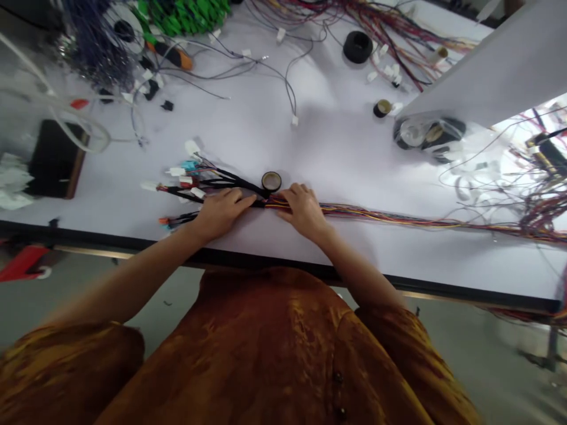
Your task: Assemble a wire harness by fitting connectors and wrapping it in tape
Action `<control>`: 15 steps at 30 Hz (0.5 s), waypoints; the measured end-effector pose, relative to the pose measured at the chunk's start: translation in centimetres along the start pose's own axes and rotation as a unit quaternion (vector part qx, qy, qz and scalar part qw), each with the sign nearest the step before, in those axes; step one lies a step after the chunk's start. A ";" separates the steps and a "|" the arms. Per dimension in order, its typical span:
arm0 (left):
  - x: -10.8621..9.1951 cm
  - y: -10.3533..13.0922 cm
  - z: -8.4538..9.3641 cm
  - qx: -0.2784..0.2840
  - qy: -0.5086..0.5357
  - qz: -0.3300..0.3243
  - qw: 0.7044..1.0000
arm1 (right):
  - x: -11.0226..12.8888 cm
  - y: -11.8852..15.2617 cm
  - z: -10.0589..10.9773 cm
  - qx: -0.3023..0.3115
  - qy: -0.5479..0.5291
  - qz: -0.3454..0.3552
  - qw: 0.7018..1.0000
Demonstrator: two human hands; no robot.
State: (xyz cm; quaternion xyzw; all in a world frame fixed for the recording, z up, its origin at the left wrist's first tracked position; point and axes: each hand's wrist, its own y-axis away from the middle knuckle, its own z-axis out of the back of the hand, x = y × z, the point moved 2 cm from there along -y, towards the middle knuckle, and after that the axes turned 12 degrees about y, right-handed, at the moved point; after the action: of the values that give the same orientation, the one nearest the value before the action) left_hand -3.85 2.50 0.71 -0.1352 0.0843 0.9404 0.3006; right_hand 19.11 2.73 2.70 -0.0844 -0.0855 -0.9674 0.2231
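Note:
A wire harness [367, 213] lies along the table, its loose coloured wires running off to the right. Left of its middle it splits into black-taped branches [230, 177] that end in white, blue, red and orange connectors [189, 166]. My left hand [221, 212] is closed over the taped branches, thumb pointing along them towards the junction. Just right of the junction, my right hand [305, 209] has its fingers curled round the bare wires. A small roll of black tape [271, 180] touches the harness between my hands. The wires under my palms are hidden.
Behind are green-ended wires [186, 15], an orange-black tool [175, 56] and a black tape roll [358, 47]. A dark flat object [55, 158] lies at left. A white post [491, 65] rises at right near tangled wires [549, 206]. The table's black edge [443, 289] runs before me.

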 end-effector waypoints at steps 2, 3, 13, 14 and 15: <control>0.3 0.0 -0.2 -0.002 0.006 -0.002 1.000 | 1.9 -1.5 0.2 0.019 0.011 -0.024 0.999; 0.4 0.0 -0.2 -0.004 0.013 0.001 1.000 | 2.3 -1.9 0.3 0.030 0.006 -0.044 0.999; 1.8 -0.5 -0.2 -0.011 0.101 -0.083 0.991 | 0.4 -2.6 0.4 0.133 -0.158 0.007 0.978; 2.0 -0.6 -0.2 -0.010 0.102 -0.096 0.990 | 0.6 -2.4 0.4 0.128 -0.147 0.002 0.981; 2.2 -0.8 -0.2 -0.010 0.103 -0.107 0.989 | 0.9 -2.2 0.5 0.124 -0.133 -0.005 0.983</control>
State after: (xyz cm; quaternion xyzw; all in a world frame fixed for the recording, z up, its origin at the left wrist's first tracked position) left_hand -5.06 4.24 -0.20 -0.2423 0.0907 0.8845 0.3882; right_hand 17.45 4.39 3.06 -0.1832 -0.2340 -0.9306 0.2137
